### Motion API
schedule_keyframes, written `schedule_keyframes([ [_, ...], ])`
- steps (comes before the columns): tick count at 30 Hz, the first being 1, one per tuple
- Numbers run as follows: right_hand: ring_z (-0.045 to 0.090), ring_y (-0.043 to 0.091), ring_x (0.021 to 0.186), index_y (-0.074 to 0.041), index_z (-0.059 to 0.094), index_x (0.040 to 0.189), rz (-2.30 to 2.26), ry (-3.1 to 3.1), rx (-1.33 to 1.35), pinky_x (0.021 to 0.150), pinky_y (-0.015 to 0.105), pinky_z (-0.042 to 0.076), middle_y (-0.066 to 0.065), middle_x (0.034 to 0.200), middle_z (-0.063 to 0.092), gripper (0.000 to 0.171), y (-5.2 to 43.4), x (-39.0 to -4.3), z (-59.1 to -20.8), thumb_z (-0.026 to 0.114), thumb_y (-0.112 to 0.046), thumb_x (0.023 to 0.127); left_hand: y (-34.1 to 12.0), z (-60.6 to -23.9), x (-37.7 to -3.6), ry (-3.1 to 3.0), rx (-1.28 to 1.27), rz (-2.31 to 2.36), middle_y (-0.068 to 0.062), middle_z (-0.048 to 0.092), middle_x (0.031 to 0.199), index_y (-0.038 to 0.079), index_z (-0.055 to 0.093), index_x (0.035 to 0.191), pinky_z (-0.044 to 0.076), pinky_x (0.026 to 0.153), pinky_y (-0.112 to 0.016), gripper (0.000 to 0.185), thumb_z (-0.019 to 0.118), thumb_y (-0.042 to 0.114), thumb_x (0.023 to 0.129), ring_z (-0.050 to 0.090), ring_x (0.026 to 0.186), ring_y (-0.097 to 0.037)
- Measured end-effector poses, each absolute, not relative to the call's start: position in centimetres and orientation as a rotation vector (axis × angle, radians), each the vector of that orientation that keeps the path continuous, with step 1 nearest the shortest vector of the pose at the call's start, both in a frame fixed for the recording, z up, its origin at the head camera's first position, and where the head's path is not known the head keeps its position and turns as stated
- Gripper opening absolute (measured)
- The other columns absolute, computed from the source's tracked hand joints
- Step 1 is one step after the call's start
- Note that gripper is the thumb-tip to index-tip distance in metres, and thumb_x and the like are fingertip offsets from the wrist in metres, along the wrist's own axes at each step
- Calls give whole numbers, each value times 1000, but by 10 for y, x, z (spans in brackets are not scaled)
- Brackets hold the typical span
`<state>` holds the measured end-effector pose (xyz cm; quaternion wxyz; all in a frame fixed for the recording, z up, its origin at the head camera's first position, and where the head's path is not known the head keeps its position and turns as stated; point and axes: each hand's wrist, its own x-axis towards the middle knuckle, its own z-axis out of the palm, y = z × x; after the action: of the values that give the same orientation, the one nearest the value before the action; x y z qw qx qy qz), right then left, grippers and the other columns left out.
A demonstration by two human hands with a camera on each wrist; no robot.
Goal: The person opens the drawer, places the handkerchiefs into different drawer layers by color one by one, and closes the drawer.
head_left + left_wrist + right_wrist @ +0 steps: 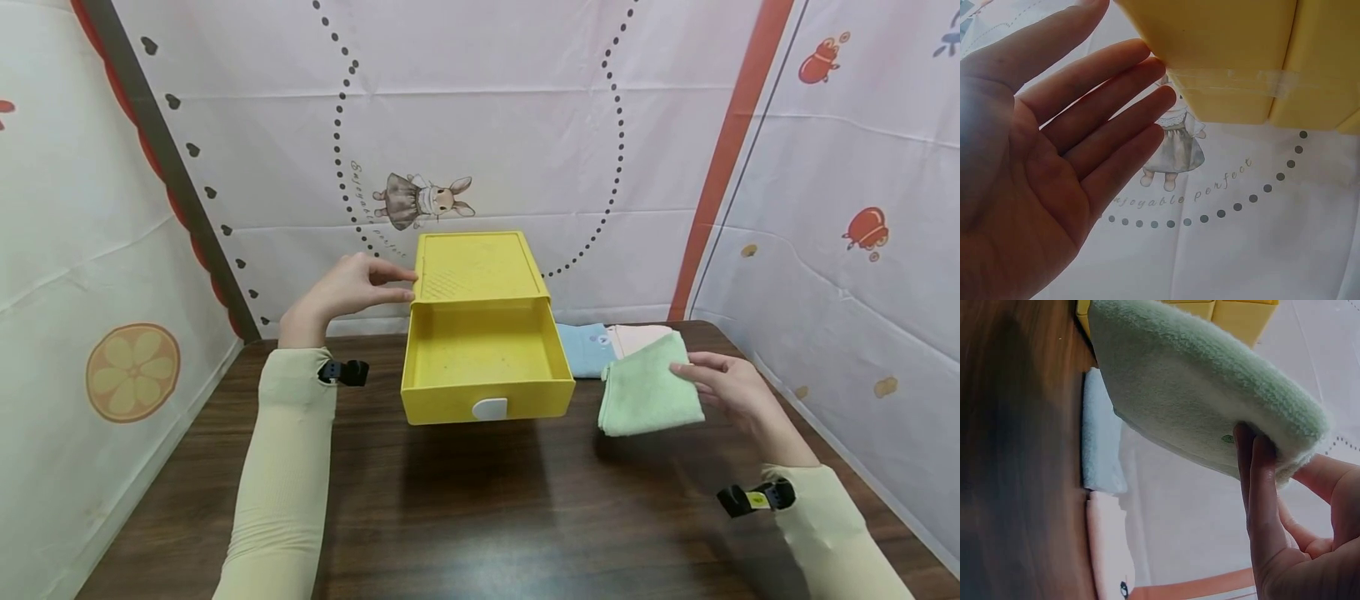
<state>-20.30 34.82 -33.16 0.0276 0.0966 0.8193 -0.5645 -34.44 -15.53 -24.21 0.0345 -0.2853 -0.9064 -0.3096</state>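
A yellow drawer box (482, 267) stands near the back of the table, its drawer (487, 403) pulled out and its inside bare. My left hand (347, 292) is at the box's left side with its fingertips against the wall; the left wrist view shows the fingers (1104, 94) nearly straight. Over the table to the right, my right hand (731, 392) pinches a folded green towel (651, 387) by its right edge. In the right wrist view, fingers lie against the underside of that towel (1172, 394), which hangs above the table.
Behind the green towel, a folded blue towel (585, 350) and a folded pink towel (626, 337) lie side by side on the brown wooden table (480, 533). Printed white cloth (480, 125) hangs along the back and both sides. A white handle (490, 409) sits on the drawer front.
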Motion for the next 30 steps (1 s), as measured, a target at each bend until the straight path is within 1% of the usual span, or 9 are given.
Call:
schedule_keyframes([
  [6,65,-1,80,9,35,140,-1771,2528,258,73,23,56,-20,84,62,76,347,-202,-323,65,-39,89,-155,-241,-343,-2788,-875,-960,-3,69,115,19,69,116,51,88,-41,42,74,41,81,64,103,-18],
  [14,65,-1,78,4,44,132,-1792,2526,240,73,21,55,-19,83,64,65,345,-200,-309,66,-39,88,-155,-242,-344,-2787,-875,-963,-3,69,114,20,70,116,52,87,-40,42,74,42,80,64,102,-17],
  [17,66,0,78,-3,50,125,-1822,2498,246,72,22,56,-19,83,65,53,344,-198,-305,67,-37,88,-155,-242,-344,-2787,-876,-952,-2,69,114,21,70,116,52,85,-40,43,74,45,79,64,100,-16],
  [21,67,1,78,-17,59,108,-1874,2459,225,71,22,56,-17,83,67,28,344,-196,-299,68,-35,88,-155,-243,-346,-2785,-880,-944,-1,69,113,22,70,116,52,84,-39,44,74,46,79,63,98,-15],
  [24,67,2,78,-25,62,97,-1918,2431,210,71,22,56,-17,84,68,14,343,-194,-294,68,-32,87,-155,-243,-347,-2784,-878,-953,-1,69,113,22,70,115,52,83,-39,44,74,46,79,63,97,-15],
  [27,68,2,78,-29,63,93,-1935,2419,211,70,23,56,-17,84,69,9,343,-193,-288,69,-32,87,-156,-243,-347,-2784,-878,-958,-1,69,113,22,70,115,52,84,-39,44,74,46,79,63,98,-15],
  [30,68,3,77,-29,64,92,-1956,2402,200,69,23,56,-16,84,69,8,341,-193,-283,69,-31,87,-156,-243,-346,-2783,-880,-964,-1,69,113,22,70,115,52,84,-39,43,74,45,79,64,97,-15],
])
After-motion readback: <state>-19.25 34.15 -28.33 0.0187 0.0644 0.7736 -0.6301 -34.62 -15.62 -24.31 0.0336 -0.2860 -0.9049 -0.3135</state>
